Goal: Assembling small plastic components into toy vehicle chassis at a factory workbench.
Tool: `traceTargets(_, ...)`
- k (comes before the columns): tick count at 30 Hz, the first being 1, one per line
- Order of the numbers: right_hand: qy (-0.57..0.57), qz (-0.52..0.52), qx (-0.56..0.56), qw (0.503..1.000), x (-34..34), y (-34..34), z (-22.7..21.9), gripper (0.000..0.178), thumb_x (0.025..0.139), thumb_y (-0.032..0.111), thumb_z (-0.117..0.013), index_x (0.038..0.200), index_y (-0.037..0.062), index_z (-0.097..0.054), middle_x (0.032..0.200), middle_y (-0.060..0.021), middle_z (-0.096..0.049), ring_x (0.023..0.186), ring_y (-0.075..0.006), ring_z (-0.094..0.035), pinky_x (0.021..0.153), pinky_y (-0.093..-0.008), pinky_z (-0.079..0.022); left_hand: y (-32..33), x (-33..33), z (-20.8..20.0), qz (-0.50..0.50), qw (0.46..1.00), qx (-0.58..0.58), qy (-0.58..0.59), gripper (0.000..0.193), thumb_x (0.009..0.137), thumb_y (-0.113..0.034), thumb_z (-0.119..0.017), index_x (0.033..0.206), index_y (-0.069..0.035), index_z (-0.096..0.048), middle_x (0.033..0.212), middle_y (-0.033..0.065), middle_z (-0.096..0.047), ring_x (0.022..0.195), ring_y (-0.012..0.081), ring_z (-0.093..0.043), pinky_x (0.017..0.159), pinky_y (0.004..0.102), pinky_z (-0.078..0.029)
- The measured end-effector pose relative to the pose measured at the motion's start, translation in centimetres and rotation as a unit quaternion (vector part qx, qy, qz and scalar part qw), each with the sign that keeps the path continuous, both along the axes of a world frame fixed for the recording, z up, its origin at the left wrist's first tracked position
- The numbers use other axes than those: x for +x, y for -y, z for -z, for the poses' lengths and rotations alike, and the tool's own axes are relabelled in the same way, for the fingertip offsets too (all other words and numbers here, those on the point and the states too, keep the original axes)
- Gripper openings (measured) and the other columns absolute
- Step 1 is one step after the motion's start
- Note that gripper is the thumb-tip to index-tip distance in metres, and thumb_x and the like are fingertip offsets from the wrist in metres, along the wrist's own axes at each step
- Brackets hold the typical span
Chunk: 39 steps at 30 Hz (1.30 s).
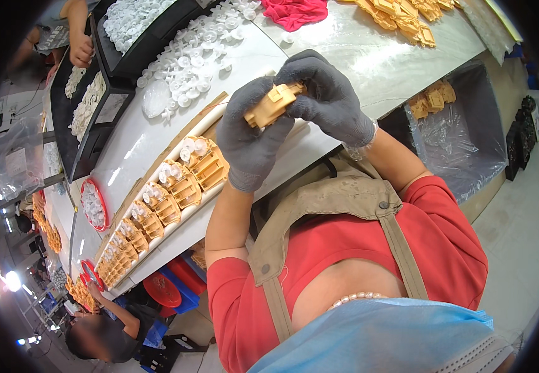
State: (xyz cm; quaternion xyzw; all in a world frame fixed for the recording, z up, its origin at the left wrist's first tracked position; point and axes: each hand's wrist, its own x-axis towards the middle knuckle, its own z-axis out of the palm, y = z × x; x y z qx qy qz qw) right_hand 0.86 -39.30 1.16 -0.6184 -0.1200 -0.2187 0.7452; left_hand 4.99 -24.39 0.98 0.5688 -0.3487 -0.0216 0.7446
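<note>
Both of my hands wear dark grey gloves and are closed around one yellow-orange moulded plastic part [274, 105], raised over the near edge of the table. My left hand [247, 140] grips its left side, and my right hand [331, 93] has its fingers on the right end. The gloves cover part of the piece. Beside my left hand, a row of similar yellow plastic parts [182, 189] lies along a long rack [163, 239]; several have small white plastic pieces [195, 148] at their upper ends.
Loose white pieces [188, 71] are scattered beyond the rack, near black bins [112, 84]. Pink cloth [294, 12] and more yellow parts [400, 22] lie at the back. A plastic-lined bin [468, 137] stands right. Co-workers' hands [81, 51] appear at left, near red trays [94, 204].
</note>
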Motion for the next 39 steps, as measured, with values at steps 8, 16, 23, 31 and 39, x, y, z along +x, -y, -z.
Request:
traceTargets(8, -0.038, -0.027, 0.027, 0.999, 0.4, 0.3, -0.1, 0.034, 0.075, 0.010, -0.072, 0.105, 0.0013, -0.057, 0.103, -0.0057, -0.054, 0.098, -0.0134, -0.053, 0.088, -0.0281, -0.043, 0.4, 0.1, -0.7, -0.006, 0.997, 0.001, -0.076, 0.054, 0.073, -0.002, -0.073, 0.120, 0.000, -0.047, 0.113, 0.0131, -0.055, 0.102, 0.0198, -0.055, 0.090, 0.0310, -0.045)
traceTargets(16, 0.058, 0.109, -0.246, 0.961, -0.5, 0.5, -2.7, 0.045, 0.072, 0.000, -0.071, 0.113, 0.0012, -0.051, 0.111, -0.0090, -0.051, 0.101, -0.0168, -0.054, 0.088, -0.0295, -0.045, -0.2, 1.7, -0.6, 0.041, 0.970, -0.026, -0.239, 0.070, 0.062, 0.005, -0.073, 0.123, -0.001, -0.039, 0.107, 0.0131, -0.058, 0.096, 0.0210, -0.059, 0.083, 0.0317, -0.050)
traceTargets(23, -0.019, 0.060, -0.235, 0.970, -0.9, 0.6, -2.7, 0.040, 0.073, 0.002, -0.071, 0.109, 0.0015, -0.053, 0.107, -0.0091, -0.052, 0.099, -0.0170, -0.054, 0.084, -0.0296, -0.046, 0.6, 0.4, -1.8, 0.014, 0.948, -0.129, -0.290, 0.069, 0.059, 0.013, -0.071, 0.118, -0.005, -0.040, 0.107, 0.0155, -0.056, 0.097, 0.0222, -0.058, 0.082, 0.0343, -0.051)
traceTargets(31, -0.055, 0.051, -0.132, 0.988, -1.1, -0.9, -2.0, 0.034, 0.076, -0.001, -0.067, 0.106, -0.0011, -0.052, 0.105, -0.0084, -0.053, 0.097, -0.0141, -0.053, 0.086, -0.0275, -0.044, -0.1, 0.3, 0.1, -0.071, 0.974, -0.052, -0.207, 0.070, 0.060, 0.010, -0.075, 0.119, -0.004, -0.042, 0.109, 0.0087, -0.053, 0.096, 0.0183, -0.056, 0.083, 0.0316, -0.050)
traceTargets(39, -0.185, 0.012, 0.118, 0.976, 2.0, 1.6, 1.8, 0.042, 0.073, 0.007, -0.072, 0.109, 0.0007, -0.052, 0.104, -0.0116, -0.057, 0.091, -0.0177, -0.059, 0.078, -0.0263, -0.048, 1.6, 0.1, -1.2, 0.069, 0.972, -0.025, -0.223, 0.087, 0.069, 0.001, -0.070, 0.139, -0.005, -0.018, 0.129, 0.0096, -0.040, 0.120, 0.0216, -0.042, 0.099, 0.0348, -0.039)
